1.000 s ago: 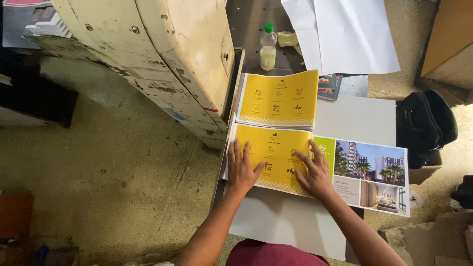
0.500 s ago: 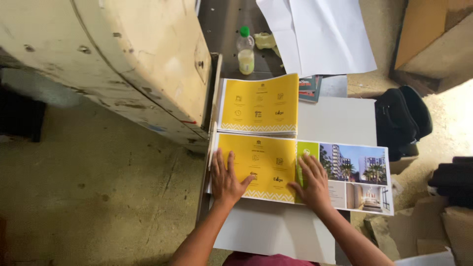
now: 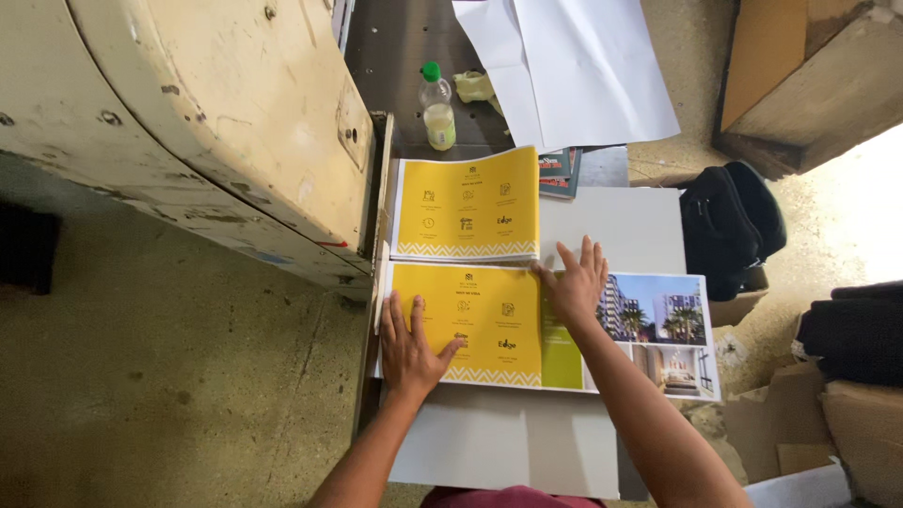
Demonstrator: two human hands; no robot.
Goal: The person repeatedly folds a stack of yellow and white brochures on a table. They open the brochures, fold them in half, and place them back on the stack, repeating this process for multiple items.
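A stack of wide printed sheets (image 3: 489,315), yellow on the left with building photos on the right, lies on a white table (image 3: 621,226). My left hand (image 3: 411,343) rests flat, fingers spread, on the sheet's yellow lower-left part. My right hand (image 3: 576,282) lies flat with fingers apart near the sheet's top edge, at the yellow-green fold. A second stack of folded yellow sheets (image 3: 467,205) sits just beyond, touching the near stack's top edge.
A large cream metal machine (image 3: 207,122) stands to the left. Beyond the stacks are a small green-capped bottle (image 3: 436,106), white paper sheets (image 3: 574,66) and dark booklets (image 3: 562,172). A black bag (image 3: 729,226) and cardboard boxes (image 3: 847,433) sit on the right.
My right hand has slid from the sheet's lower middle up to its top edge. My left hand stays on the yellow part. The view has shifted leftward.
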